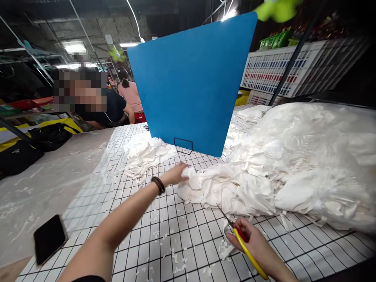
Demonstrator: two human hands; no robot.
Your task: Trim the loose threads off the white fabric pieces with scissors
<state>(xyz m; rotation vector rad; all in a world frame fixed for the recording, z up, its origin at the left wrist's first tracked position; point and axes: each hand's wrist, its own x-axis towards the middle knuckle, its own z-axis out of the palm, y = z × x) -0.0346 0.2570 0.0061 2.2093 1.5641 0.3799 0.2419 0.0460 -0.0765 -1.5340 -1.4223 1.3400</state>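
From the head camera, I start at 8 o'clock, where a black phone (pixel 49 238) lies near the edge of the gridded tabletop (pixel 138 219). At 10 o'clock another person (pixel 96 103) sits behind the far side, apart from my work.

My left hand (pixel 176 174) reaches out toward 12 o'clock with a dark bracelet (pixel 158 185) on the wrist. Its fingers are closed into the near tip of the white cloth pile (pixel 264 172), pinching a fold; I cannot see the fingertips, as the cloth covers them. A smaller heap of white pieces (pixel 147 152) sits at 11 o'clock, just in front of the upright blue board (pixel 190 82).

I judge this to be the pick-up step: 1 piece is being drawn out of the pile for trimming. The next move calls for pulling that piece free without dragging its neighbours, then bringing it back toward 5 o'clock, where the blades can meet it.

My right hand (pixel 254 243) rests at 5 o'clock, wrapped around yellow-handled scissors (pixel 241 239), with the blades pointing toward the pile and seemingly shut or nearly so. Small white clippings (pixel 176 262) lie scattered on the grid by both arms.

Hard to make out: how many layers the left hand has caught, where any 1 piece ends in the pile, and whether the clear plastic at 3 o'clock covers more cloth. The white crates (pixel 293 70) at 1 o'clock are blurred.
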